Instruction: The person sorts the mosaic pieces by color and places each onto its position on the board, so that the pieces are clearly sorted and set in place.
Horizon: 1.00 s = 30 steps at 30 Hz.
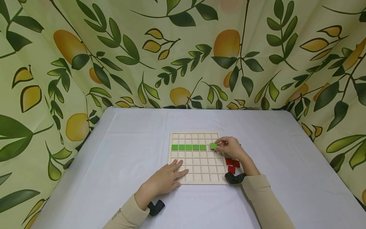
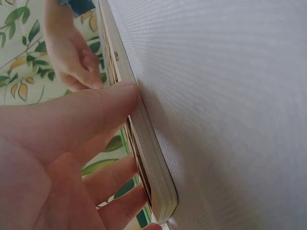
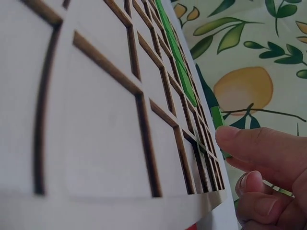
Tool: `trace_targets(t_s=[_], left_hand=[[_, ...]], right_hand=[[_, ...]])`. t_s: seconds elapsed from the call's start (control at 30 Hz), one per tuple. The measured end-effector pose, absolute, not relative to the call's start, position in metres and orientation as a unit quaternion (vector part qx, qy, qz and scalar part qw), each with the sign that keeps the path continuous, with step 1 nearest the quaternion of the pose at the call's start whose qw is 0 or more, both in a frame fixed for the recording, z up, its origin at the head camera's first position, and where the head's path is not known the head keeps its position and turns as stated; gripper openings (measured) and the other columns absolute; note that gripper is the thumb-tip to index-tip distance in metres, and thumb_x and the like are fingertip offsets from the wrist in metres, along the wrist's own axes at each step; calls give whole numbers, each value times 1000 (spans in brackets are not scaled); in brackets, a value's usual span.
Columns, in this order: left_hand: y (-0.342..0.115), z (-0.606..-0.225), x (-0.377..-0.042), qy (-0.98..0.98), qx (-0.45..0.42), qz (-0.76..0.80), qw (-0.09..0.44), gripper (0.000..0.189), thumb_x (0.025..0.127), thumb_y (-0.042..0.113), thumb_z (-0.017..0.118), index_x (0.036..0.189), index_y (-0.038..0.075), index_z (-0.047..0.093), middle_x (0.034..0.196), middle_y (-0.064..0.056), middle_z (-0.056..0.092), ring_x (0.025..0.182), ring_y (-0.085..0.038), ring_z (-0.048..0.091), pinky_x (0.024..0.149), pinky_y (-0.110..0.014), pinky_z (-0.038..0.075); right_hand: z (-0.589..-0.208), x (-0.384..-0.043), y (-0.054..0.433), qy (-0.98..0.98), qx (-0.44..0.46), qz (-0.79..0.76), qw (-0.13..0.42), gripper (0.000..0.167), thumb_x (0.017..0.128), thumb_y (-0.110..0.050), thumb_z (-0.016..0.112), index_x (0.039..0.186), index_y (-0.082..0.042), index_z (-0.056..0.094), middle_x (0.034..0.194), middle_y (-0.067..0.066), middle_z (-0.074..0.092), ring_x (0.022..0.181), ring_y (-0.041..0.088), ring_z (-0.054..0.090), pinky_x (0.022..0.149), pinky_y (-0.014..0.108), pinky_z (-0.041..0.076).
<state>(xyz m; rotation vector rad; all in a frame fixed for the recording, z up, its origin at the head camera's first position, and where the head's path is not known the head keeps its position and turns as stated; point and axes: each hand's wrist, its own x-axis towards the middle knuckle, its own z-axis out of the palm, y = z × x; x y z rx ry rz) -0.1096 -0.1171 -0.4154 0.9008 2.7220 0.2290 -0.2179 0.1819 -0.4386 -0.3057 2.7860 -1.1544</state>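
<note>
A wooden grid board (image 1: 197, 178) lies flat with a row of several green square tiles (image 1: 189, 147) across it. My right hand (image 1: 231, 147) pinches one more green tile (image 1: 213, 146) between thumb and fingers, over the right end of that row. In the right wrist view this tile (image 3: 217, 116) shows edge-on by the thumb tip. My left hand (image 1: 163, 178) rests on the board's near left corner, fingers spread and fairly straight. The left wrist view has its thumb (image 2: 108, 103) against the board's side edge (image 2: 156, 167).
Several red square tiles (image 1: 231, 169) lie beside the board's right edge, under the right forearm. A white cloth (image 1: 128, 136) covers the table. Behind it hangs a curtain (image 1: 197, 76) printed with leaves and fruit. Each wrist wears a black camera strap (image 1: 235, 178).
</note>
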Motion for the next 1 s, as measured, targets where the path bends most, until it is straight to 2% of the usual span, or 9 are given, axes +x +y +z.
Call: trace_targets(t_s=[0.3, 1.0], left_hand=[[-117, -417, -109, 938, 311, 78, 128, 49, 95, 28, 58, 143, 26, 48, 158, -11, 34, 146, -32, 33, 115, -51, 38], [-117, -416, -109, 938, 313, 76, 128, 50, 95, 28, 58, 144, 25, 47, 158, -11, 34, 147, -32, 33, 116, -50, 38]], right_hand=[[-440, -219, 178, 912, -95, -394, 68, 25, 81, -11, 75, 103, 2, 69, 68, 2, 50, 65, 15, 43, 52, 20, 33], [-443, -222, 172, 909, -109, -397, 68, 24, 81, -11, 76, 100, 2, 70, 68, 0, 49, 65, 12, 43, 56, 20, 33]])
